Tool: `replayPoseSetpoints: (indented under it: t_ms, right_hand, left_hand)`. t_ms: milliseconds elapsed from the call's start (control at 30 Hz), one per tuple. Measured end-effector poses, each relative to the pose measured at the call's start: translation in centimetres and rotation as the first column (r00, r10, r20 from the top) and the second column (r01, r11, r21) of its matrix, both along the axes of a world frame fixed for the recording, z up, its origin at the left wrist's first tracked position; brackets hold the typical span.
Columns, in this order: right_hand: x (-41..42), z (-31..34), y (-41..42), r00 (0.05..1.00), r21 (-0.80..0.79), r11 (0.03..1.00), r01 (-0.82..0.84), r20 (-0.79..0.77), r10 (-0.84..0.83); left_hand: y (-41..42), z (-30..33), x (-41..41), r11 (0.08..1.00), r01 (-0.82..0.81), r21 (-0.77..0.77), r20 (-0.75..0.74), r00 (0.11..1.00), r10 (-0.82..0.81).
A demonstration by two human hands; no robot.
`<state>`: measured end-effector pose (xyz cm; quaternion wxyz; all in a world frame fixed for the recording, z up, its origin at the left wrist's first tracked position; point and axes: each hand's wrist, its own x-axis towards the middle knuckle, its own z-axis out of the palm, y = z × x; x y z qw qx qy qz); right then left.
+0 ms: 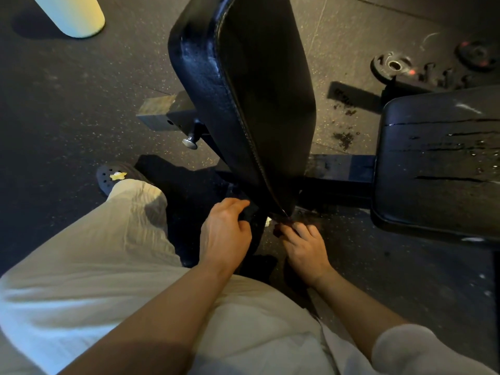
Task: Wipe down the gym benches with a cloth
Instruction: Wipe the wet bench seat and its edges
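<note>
A black padded back pad (251, 85) of the gym bench rises steeply through the middle of the view, its lower tip near my hands. The black seat pad (438, 163) lies to the right, wet with streaks and drops. My left hand (224, 234) curls round a dark cloth (247, 213) at the left side of the pad's lower tip. My right hand (303, 244) pinches a dark bit of cloth just under that tip, fingers bent. Most of the cloth is hidden in shadow.
The bench's steel frame (341, 167) and a pull pin (190, 142) sit under the pads. Weight plates (392, 64) lie on the rubber floor at far right. A pale cylinder (73, 14) stands top left. My light trousers and a dark clog (113, 175) fill the lower left.
</note>
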<state>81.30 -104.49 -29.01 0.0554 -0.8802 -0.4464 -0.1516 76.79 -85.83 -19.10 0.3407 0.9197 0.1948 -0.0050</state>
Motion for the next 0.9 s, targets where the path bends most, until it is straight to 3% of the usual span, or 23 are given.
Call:
replayPoseSetpoints:
  t_ms: [100, 200, 267, 333, 400, 467, 533, 667, 800, 900]
  right_hand:
    - [0.0, 2.6, 1.4, 0.993, 0.217, 0.975, -0.055, 0.117, 0.030]
    - [1.2, 2.7, 2.5, 0.993, 0.195, 0.981, -0.005, 0.120, -0.018]
    - [1.7, 1.5, 1.9, 0.997, 0.075, 0.994, 0.081, -0.017, -0.080]
    - [0.7, 0.7, 0.9, 0.951, 0.058, 0.971, 0.232, -0.222, -0.214]
    - [-0.7, 1.2, 0.2, 0.833, 0.212, 0.863, 0.459, -0.440, -0.335]
    - [-1.3, 2.7, 0.3, 0.715, 0.409, 0.629, 0.661, -0.600, -0.360]
    - [-0.6, 4.0, 0.8, 0.690, 0.512, 0.487, 0.707, -0.649, -0.320]
    - [0.5, 3.5, 2.9, 0.616, 0.465, 0.581, 0.668, -0.784, -0.081]
    - [1.4, 2.8, 3.4, 0.528, 0.450, 0.440, 0.777, -0.847, -0.066]
    - [1.1, 2.9, 3.5, 0.517, 0.435, 0.470, 0.768, -0.854, -0.055]
  left_hand:
    - [-0.3, 0.1, 0.2, 0.999, 0.047, 0.000, 0.028, 0.998, -0.047]
    - [-0.4, 0.2, 0.2, 0.997, 0.069, 0.016, 0.037, 0.997, -0.070]
    - [-0.5, 0.3, 0.3, 0.995, 0.094, 0.032, 0.057, 0.994, -0.096]
    - [-0.7, 0.5, 0.4, 0.990, 0.136, 0.045, 0.107, 0.984, -0.140]
    - [-1.2, 0.6, 0.6, 0.978, 0.195, 0.074, 0.160, 0.966, -0.205]
    - [-1.8, 0.8, 0.9, 0.951, 0.279, 0.135, 0.195, 0.933, -0.301]
    - [-2.4, 0.9, 1.3, 0.905, 0.365, 0.219, 0.207, 0.889, -0.408]
    - [-3.0, 1.4, 2.0, 0.793, 0.453, 0.407, 0.086, 0.846, -0.527]
    - [-3.3, 1.5, 2.5, 0.708, 0.512, 0.487, -0.072, 0.831, -0.551]
    - [-3.9, 1.5, 2.8, 0.698, 0.539, 0.472, -0.175, 0.833, -0.525]
